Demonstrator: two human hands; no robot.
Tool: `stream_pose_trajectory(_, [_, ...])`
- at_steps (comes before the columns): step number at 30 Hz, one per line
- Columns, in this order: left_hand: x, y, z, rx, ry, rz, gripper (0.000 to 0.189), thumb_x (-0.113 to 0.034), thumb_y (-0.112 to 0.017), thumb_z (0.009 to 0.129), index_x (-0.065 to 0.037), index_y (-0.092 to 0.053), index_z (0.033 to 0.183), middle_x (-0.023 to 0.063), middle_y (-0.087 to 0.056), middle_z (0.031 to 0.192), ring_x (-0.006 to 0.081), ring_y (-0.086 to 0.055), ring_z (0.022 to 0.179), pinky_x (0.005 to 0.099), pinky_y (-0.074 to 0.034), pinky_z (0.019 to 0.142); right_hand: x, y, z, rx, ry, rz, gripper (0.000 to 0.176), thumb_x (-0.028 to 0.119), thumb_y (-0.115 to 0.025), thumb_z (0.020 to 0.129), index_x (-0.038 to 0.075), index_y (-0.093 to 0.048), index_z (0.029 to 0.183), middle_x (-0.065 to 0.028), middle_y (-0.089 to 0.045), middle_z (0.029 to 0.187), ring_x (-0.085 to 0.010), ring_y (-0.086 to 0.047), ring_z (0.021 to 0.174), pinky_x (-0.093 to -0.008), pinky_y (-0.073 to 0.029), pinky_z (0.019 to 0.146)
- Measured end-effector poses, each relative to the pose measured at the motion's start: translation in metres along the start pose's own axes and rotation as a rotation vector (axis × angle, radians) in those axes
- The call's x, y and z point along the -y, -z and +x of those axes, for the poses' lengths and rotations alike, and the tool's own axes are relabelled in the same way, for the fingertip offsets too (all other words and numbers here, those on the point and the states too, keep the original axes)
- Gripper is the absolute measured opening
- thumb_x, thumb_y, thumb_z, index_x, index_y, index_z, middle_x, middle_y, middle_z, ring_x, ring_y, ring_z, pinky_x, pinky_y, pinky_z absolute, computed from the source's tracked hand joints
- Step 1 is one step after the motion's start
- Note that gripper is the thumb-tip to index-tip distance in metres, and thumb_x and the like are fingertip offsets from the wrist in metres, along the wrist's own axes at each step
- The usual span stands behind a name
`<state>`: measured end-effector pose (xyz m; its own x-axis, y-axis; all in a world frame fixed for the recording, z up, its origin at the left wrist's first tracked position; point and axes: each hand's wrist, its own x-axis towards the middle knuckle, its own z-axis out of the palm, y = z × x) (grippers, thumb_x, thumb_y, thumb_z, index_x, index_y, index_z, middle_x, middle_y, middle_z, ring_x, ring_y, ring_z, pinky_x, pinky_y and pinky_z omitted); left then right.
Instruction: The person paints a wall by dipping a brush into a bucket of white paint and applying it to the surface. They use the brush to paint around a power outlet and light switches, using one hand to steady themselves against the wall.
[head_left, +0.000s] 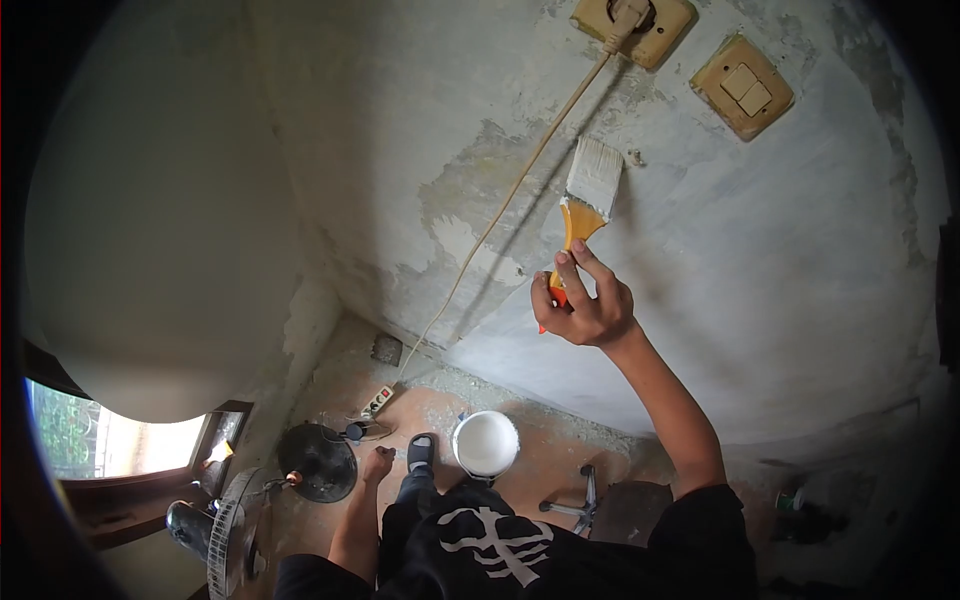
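My right hand (590, 300) is raised in front of the wall, its fingers closed around the yellow and red handle of a flat paintbrush (594, 180). The bristles are coated white and point up at the patchy wall (720, 230), close under the light switch. Down by my left leg hangs my left hand (378, 464), with its fingers curled in and nothing showing in them. On the floor, just beyond my foot, stands a white bucket (486, 444) with white paint inside.
A cord (482, 240) runs from the wall socket (640, 30) down to a power strip (378, 401). The light switch (743, 88) is to its right. At lower left are a fan (232, 530), its round black base (318, 462) and a window (130, 440).
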<state>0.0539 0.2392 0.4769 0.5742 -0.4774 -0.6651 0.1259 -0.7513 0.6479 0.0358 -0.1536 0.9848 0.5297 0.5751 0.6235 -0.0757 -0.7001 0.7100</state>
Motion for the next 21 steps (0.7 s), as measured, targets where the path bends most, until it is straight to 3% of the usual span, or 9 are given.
stream_pose_trajectory(7, [0.01,-0.002,0.008,-0.015,0.06,-0.061,0.041,-0.035,-0.053,0.084,0.004,-0.064,0.087,0.0238,-0.065,0.086,0.0385,-0.062,0.089,0.0427,-0.048,0.077,0.004,0.0,-0.013,0.042,-0.042,-0.057,0.012,0.01,-0.065,0.078,0.014,-0.058,0.087,-0.0122,-0.055,0.115,-0.0312,-0.059,0.098,-0.0256,-0.054,0.068])
stream_pose_trajectory(19, [0.002,0.013,-0.015,-0.031,-0.016,-0.084,0.041,-0.032,-0.054,0.084,0.007,-0.063,0.083,0.0256,-0.064,0.077,0.038,-0.064,0.082,0.0403,-0.049,0.071,0.014,0.0,-0.014,0.095,-0.143,-0.129,0.011,0.009,-0.066,0.079,0.012,-0.06,0.087,-0.0145,-0.056,0.114,-0.0318,-0.058,0.098,-0.0274,-0.053,0.07])
stream_pose_trajectory(21, [0.003,0.013,-0.019,-0.053,0.014,-0.127,0.04,-0.031,-0.053,0.084,0.008,-0.063,0.082,0.0254,-0.064,0.077,0.0379,-0.064,0.082,0.0413,-0.049,0.071,0.013,0.002,-0.016,0.1,-0.123,-0.165,0.006,0.01,-0.058,0.081,0.009,-0.057,0.087,-0.0156,-0.055,0.107,-0.0327,-0.058,0.098,-0.0287,-0.057,0.076])
